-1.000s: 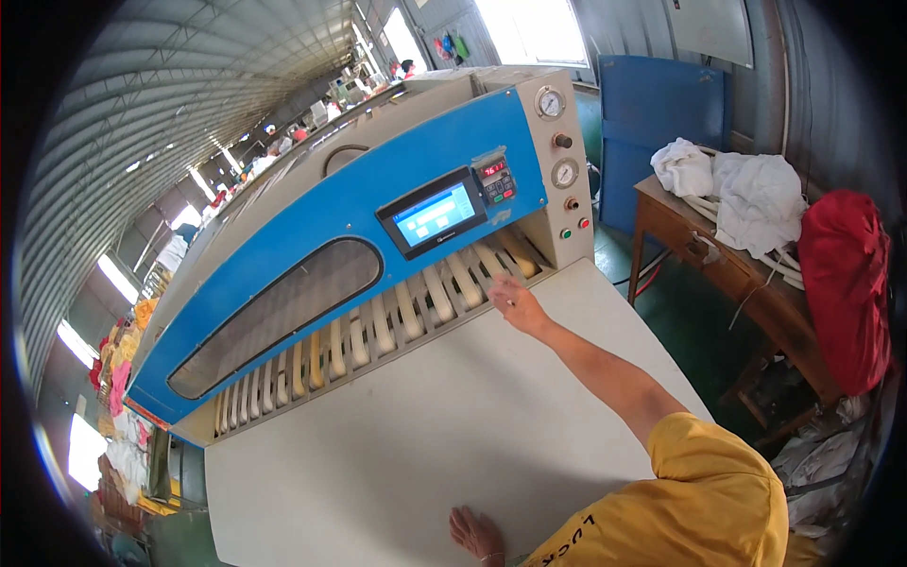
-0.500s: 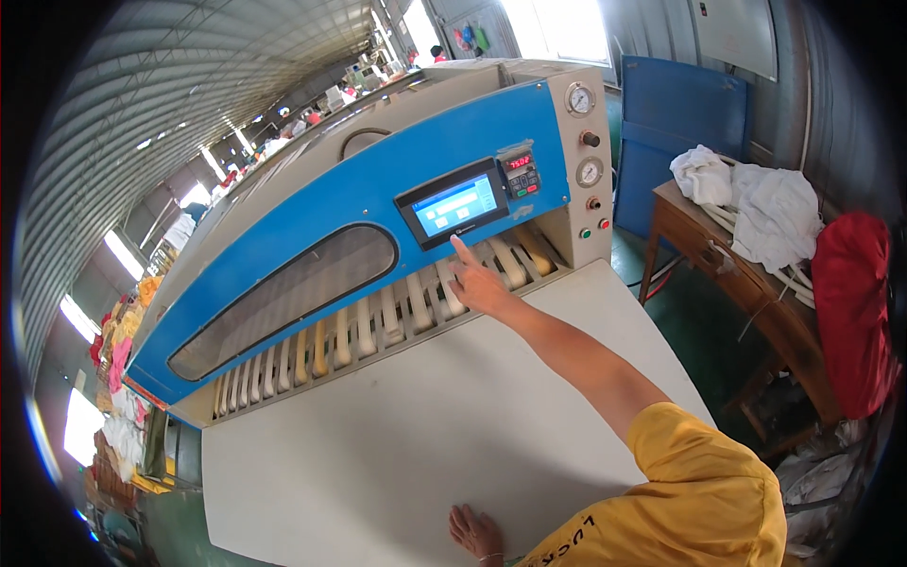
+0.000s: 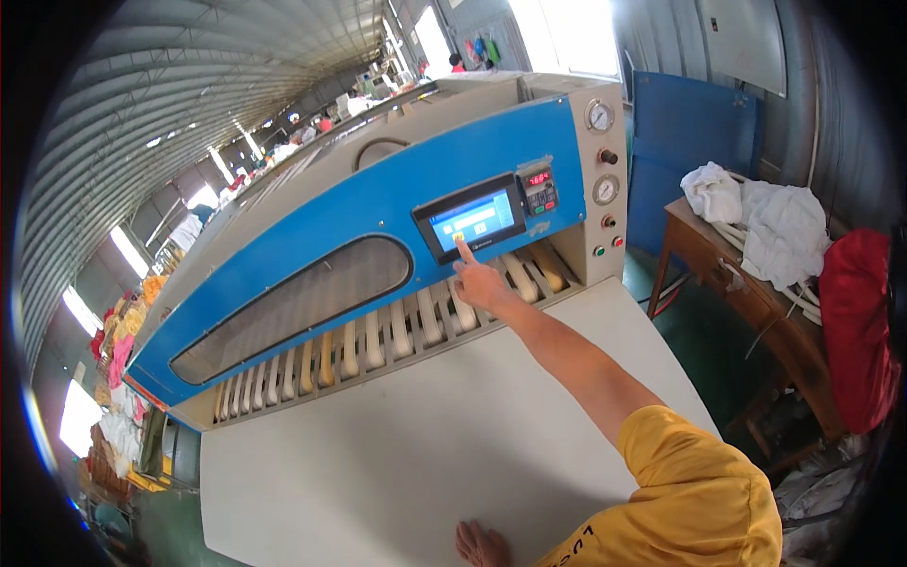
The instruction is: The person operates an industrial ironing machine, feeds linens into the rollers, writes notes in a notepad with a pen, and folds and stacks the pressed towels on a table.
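Observation:
My right hand point(image 3: 483, 283) reaches across to the control panel of a large blue and grey machine point(image 3: 312, 222). Its index finger is stretched out, with the tip at the lower left of a lit touchscreen point(image 3: 477, 220); the other fingers curl loosely and hold nothing. Below, my left hand point(image 3: 482, 545) lies open on the pale grey flat board point(image 3: 378, 463) in front of the machine, fingers slightly spread. A small keypad with a red digital display point(image 3: 539, 179) sits right of the screen. Under the panel a row of white and yellowish belts point(image 3: 400, 329) runs into the machine.
Pressure gauges point(image 3: 600, 116) and small buttons point(image 3: 599, 251) line the machine's right edge. At right, a wooden table point(image 3: 727, 274) carries white cloth point(image 3: 782, 227), beside a red cloth bundle point(image 3: 858, 331). Colourful fabric heaps point(image 3: 121, 350) stand far left.
My right index fingertip has moved from just below the screen's frame onto the screen. The screen's picture and red digits have changed. My left hand stays on the board; the view has shifted slightly.

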`<state>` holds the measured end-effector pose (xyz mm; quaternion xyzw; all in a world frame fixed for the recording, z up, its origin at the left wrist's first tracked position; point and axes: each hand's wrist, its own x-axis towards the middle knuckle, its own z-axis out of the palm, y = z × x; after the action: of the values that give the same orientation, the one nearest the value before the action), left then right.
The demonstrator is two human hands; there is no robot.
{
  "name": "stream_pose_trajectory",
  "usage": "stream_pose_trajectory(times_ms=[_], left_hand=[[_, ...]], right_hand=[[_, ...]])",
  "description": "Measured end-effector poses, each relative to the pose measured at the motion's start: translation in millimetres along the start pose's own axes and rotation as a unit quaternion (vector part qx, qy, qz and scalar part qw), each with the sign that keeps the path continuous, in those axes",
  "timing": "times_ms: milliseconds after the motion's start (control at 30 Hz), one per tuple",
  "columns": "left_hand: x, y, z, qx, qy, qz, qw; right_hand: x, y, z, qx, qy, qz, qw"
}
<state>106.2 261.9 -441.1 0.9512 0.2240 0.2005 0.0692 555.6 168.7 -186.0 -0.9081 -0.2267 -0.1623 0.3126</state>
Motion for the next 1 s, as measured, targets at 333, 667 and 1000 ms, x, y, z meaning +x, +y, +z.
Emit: stream_pose_trajectory(times_ms=[333,667,1000], left_hand=[[-16,-25,26,-0.063,0.011,0.021,0.998],[99,99,-134,-0.587,-0.050,0.000,0.808],[128,223,-333,-0.784,-0.206,0.427,0.401]], right_hand=[[-216,73,141,0.218,-0.333,-0.022,0.917],[-412,46,116,0.490,-0.519,0.315,0.626],[-438,82,188,0.525,-0.515,0.192,0.650]])
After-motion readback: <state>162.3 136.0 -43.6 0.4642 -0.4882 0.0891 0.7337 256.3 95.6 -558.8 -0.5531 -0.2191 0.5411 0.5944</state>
